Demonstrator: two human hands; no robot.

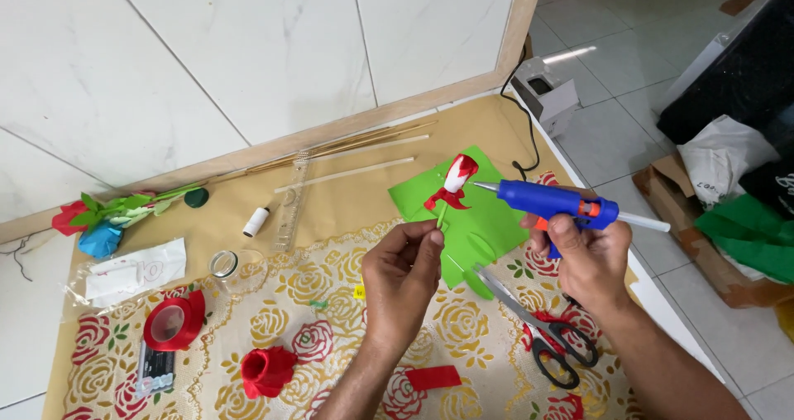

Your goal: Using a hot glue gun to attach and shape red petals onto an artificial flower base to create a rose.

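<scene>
Room view: tiled corner, low work surface.
I see a white marble-look wall (248,48) with a wood trim strip (347,130), a pale tiled floor (628,39) catching glare, and a rose-patterned cloth (331,337) over a tan table (347,196).

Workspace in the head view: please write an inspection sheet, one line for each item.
Surface: table with brown paper and a rose-patterned cloth.
Job's things: red-white paper bud on a stem; blue glue gun, nozzle beside it.
Clutter: scissors, red tape roll, thread spool, green paper, sticks.
Fingers: left hand pinches the stem; right hand grips the gun.
Cables: black cable at the table's far edge.
Surroundings: tiled wall, floor, boxes.
</scene>
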